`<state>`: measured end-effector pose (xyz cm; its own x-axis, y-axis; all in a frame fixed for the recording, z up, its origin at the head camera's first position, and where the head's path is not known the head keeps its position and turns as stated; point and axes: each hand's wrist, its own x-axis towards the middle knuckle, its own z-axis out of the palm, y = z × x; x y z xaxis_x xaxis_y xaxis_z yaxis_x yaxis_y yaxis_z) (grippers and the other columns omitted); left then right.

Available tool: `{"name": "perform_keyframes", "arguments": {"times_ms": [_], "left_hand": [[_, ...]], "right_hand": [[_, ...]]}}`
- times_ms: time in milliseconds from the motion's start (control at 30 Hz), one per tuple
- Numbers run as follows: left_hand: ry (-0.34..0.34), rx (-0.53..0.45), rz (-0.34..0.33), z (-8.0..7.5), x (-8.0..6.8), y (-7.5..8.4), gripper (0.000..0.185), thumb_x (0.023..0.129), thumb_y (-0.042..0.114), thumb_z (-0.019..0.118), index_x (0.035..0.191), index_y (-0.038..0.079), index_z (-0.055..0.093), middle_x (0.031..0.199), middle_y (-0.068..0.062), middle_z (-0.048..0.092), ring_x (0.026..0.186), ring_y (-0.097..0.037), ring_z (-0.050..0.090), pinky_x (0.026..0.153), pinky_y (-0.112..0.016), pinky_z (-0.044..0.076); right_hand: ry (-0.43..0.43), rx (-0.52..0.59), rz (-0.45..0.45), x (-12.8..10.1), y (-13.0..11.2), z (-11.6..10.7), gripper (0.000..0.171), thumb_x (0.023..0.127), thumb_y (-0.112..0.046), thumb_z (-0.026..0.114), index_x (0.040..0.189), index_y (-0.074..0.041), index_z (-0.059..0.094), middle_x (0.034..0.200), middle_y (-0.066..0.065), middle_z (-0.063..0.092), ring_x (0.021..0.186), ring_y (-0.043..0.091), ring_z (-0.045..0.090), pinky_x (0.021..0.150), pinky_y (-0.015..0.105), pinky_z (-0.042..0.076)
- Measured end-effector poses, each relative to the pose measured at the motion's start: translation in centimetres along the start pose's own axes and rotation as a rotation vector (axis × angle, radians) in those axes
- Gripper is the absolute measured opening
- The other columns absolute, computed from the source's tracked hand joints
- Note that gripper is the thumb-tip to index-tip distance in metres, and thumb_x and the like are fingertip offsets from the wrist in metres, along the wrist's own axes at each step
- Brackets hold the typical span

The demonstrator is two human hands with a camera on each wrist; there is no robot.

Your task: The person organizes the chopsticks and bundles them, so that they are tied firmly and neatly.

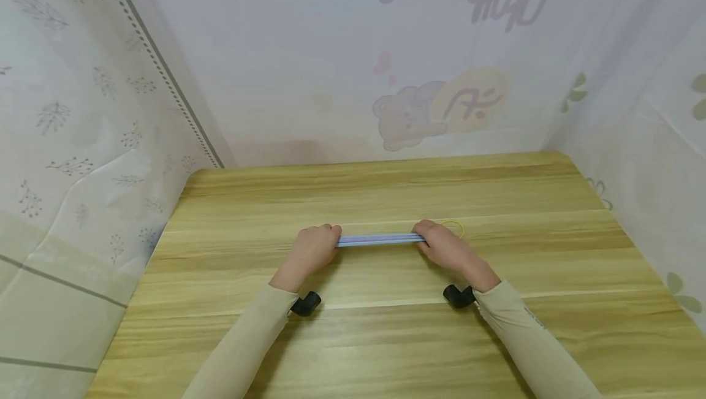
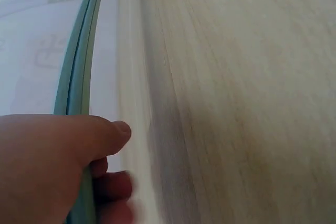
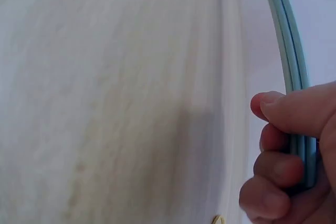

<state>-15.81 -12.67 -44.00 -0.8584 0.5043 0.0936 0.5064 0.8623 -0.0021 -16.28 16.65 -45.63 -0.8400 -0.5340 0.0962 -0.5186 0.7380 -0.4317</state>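
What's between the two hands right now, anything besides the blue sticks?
Only the bundle of blue sticks spans from the left hand to the right hand, above bare wooden table. The head view shows it.

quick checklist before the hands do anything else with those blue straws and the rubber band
1. Left hand grips one end of the blue straws: ok.
2. Right hand grips the other end: ok.
3. Straws lie together as one bundle between the hands: ok.
4. Yellow rubber band lies on the table just behind the right hand: ok.
5. Band around the bundle: not ok, it lies loose.
6. Number of straws: cannot tell.
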Motion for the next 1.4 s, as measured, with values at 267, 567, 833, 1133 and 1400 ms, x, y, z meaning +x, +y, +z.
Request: {"name": "perform_keyframes", "arguments": {"times_ms": [267,567,833,1133,1400], "left_hand": [[-0.06,-0.028,-0.044,-0.4,0.0,-0.1,0.015,0.084,0.015,0.069,0.077,0.011,0.056,0.066,-0.004,0.061,0.051,-0.016,0.048,0.045,-0.035,0.044],[-0.036,-0.032,-0.02,-1.1,0.0,0.6,0.017,0.086,0.015,0.068,0.077,0.011,0.054,0.065,-0.004,0.06,0.052,-0.016,0.05,0.045,-0.035,0.044],[-0.005,-0.039,-0.083,-1.4,0.1,1.3,0.025,0.086,0.025,0.071,0.082,0.006,0.056,0.069,-0.01,0.061,0.055,-0.024,0.059,0.045,-0.037,0.046],[-0.041,-0.07,-0.097,-1.3,0.5,1.3,0.029,0.08,0.029,0.077,0.077,0.008,0.056,0.064,-0.005,0.058,0.05,-0.017,0.051,0.043,-0.033,0.042],[-0.013,-0.075,-0.071,-1.3,0.8,1.3,0.025,0.078,0.024,0.077,0.077,0.008,0.058,0.065,-0.003,0.056,0.051,-0.013,0.046,0.045,-0.03,0.042]], "right_hand": [[0.045,0.308,0.076,-0.3,0.4,-0.1,0.019,0.091,-0.018,0.064,0.107,-0.008,0.067,0.092,0.003,0.065,0.074,0.012,0.057,0.069,0.03,0.049],[0.095,0.959,0.281,0.3,0.4,-0.3,0.057,0.103,-0.04,0.035,0.119,0.011,0.057,0.109,0.028,0.062,0.082,0.012,0.064,0.076,0.026,0.053],[0.137,0.987,0.249,0.4,0.0,-0.2,0.059,0.102,-0.044,0.035,0.119,0.008,0.058,0.118,0.026,0.062,0.105,0.022,0.063,0.088,0.018,0.046],[0.167,0.959,0.223,0.5,0.1,-0.2,0.052,0.104,-0.035,0.035,0.116,0.01,0.059,0.115,0.029,0.062,0.104,0.032,0.062,0.089,0.019,0.045],[0.181,0.911,0.206,0.6,0.2,-0.4,0.047,0.103,-0.033,0.039,0.11,0.007,0.062,0.11,0.025,0.065,0.097,0.014,0.064,0.088,0.018,0.046]]}}
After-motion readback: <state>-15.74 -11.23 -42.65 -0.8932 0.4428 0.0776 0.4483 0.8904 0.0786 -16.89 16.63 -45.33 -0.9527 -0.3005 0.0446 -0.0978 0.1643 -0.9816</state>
